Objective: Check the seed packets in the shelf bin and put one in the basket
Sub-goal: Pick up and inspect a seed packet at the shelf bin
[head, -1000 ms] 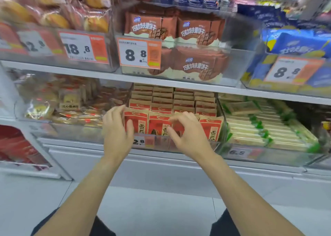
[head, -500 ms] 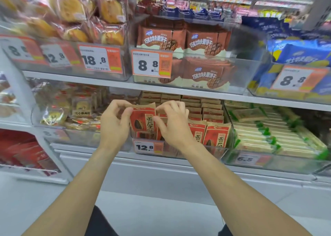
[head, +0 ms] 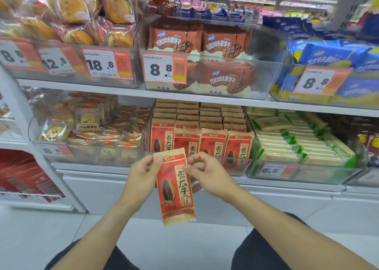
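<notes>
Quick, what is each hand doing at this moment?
Left hand: pinching the seed packet at its top corner.
Right hand: pinching the same packet's upper edge.

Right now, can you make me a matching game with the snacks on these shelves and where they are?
Things:
1. red seed packet
2. brown biscuit packs
3. green-edged packs
4. blue packs

Places:
A. top shelf, far right bin
B. lower shelf, behind the 6.5 tag
C. held by both hands, out of the bin
D. top shelf, behind the middle 8.8 tag

Pairs: 1-C, 2-D, 3-B, 4-A
</notes>
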A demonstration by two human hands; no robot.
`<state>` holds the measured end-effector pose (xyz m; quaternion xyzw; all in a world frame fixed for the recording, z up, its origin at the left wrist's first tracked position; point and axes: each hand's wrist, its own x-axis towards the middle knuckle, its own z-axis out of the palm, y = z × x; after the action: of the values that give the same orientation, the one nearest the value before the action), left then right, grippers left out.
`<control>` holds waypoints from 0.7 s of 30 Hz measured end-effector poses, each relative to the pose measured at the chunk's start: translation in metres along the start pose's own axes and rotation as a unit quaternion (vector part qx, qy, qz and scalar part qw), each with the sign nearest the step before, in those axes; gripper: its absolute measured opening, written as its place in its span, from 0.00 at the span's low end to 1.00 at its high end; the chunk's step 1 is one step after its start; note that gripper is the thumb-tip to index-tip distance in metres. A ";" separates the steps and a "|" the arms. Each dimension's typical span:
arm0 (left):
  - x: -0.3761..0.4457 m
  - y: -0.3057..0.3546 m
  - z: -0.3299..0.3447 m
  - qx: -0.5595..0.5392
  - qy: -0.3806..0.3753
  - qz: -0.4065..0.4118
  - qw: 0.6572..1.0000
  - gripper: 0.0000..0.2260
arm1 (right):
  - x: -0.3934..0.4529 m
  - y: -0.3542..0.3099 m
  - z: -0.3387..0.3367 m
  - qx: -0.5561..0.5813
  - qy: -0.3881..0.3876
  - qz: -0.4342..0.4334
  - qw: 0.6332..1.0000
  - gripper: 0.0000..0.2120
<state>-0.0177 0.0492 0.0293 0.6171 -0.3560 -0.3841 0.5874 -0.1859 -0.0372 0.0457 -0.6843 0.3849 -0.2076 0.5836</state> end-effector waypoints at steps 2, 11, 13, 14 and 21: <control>-0.005 -0.006 0.007 0.030 -0.038 -0.016 0.999 0.11 | -0.007 0.012 -0.005 0.017 -0.005 0.023 1.000 0.11; 0.003 0.002 0.027 0.099 -0.215 -0.094 0.967 0.12 | -0.014 0.038 -0.042 0.039 -0.049 0.059 0.996 0.11; 0.005 -0.001 0.027 0.098 -0.213 -0.092 0.968 0.12 | -0.012 0.042 -0.043 0.053 -0.054 0.064 0.995 0.11; 0.004 -0.005 0.028 0.094 -0.204 -0.090 0.970 0.13 | -0.011 0.045 -0.042 0.054 -0.055 0.063 0.995 0.11; 0.014 -0.010 0.042 0.033 -0.118 -0.079 0.989 0.13 | -0.006 0.044 -0.056 0.031 -0.158 0.071 0.984 0.17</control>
<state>-0.0489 0.0183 0.0181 0.6127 -0.3854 -0.4870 0.4887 -0.2431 -0.0688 0.0173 -0.6612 0.3289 -0.0669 0.6709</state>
